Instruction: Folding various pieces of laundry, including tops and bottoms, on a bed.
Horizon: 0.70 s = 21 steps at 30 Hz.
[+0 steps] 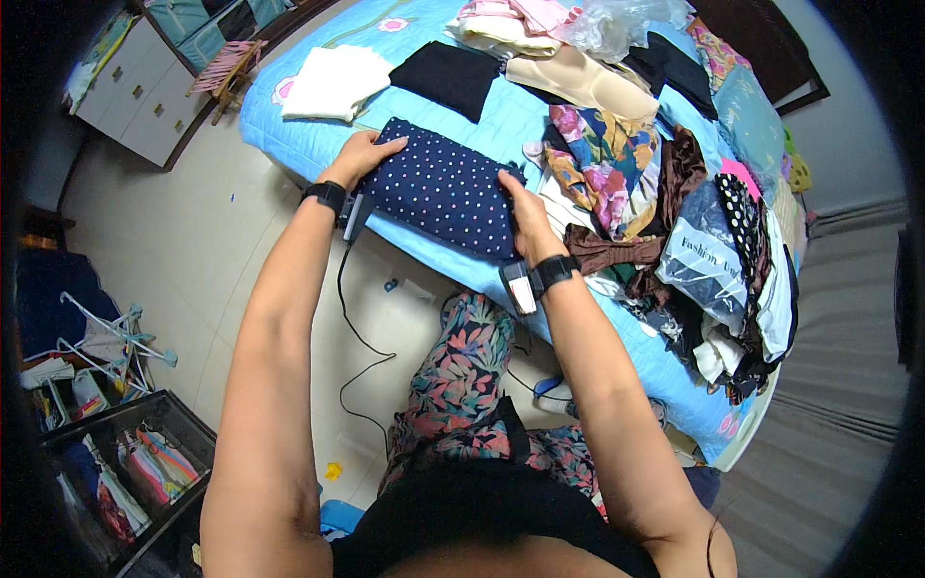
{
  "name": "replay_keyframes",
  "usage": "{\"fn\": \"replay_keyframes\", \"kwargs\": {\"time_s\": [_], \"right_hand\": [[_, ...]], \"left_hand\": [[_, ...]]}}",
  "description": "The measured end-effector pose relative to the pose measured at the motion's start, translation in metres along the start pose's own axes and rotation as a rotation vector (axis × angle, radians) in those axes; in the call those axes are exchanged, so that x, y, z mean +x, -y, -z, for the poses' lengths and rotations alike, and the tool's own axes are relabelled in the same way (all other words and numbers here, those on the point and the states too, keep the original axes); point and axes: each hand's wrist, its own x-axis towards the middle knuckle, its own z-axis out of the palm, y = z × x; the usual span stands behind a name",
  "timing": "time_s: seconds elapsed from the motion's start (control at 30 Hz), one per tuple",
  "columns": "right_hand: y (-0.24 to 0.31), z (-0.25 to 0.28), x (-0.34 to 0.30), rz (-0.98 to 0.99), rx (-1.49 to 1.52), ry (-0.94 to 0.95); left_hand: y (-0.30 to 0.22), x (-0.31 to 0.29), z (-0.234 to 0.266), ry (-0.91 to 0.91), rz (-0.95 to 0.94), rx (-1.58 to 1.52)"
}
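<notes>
A folded navy garment with white polka dots (443, 188) is held by its two ends over the front edge of the bed. My left hand (364, 159) grips its left end, thumb on top and the other fingers hidden beneath. At the right end, my right hand (528, 214) closes on it in the same way, with its fingers mostly out of sight. Just beyond lie a folded black garment (443, 80) and a folded white garment (337, 83). A crumpled floral garment (607, 169) is close to my right hand.
The bed's blue quilt (279, 135) carries a heap with brown cloth (617, 252) and a plastic-bagged garment (703, 255) at right. Farther back sit a beige bra (588, 87) and clear plastic (617, 27). Hangers (116, 337) and an open drawer (58, 448) are at left.
</notes>
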Motion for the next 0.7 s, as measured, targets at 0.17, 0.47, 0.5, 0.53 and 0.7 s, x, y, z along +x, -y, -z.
{"fn": "replay_keyframes", "kwargs": {"time_s": [0.17, 0.47, 0.5, 0.53, 0.7], "right_hand": [[-0.025, 0.001, -0.006, 0.282, -0.155, 0.015], [-0.035, -0.006, 0.003, 0.622, -1.063, -0.362], [-0.029, -0.006, 0.004, 0.618, -1.07, -0.376], [-0.03, -0.001, 0.006, 0.614, -1.072, -0.38], [-0.033, 0.01, 0.017, 0.465, -1.2, -0.434]], "left_hand": [[0.006, -0.004, -0.019, -0.053, 0.045, -0.058], [0.033, -0.016, -0.051, -0.596, -0.365, 0.396], [0.028, -0.013, -0.049, -0.627, -0.423, 0.346], [0.007, -0.021, -0.04, -0.578, -0.407, 0.312], [0.049, 0.01, -0.03, -0.636, -0.405, 0.454]]}}
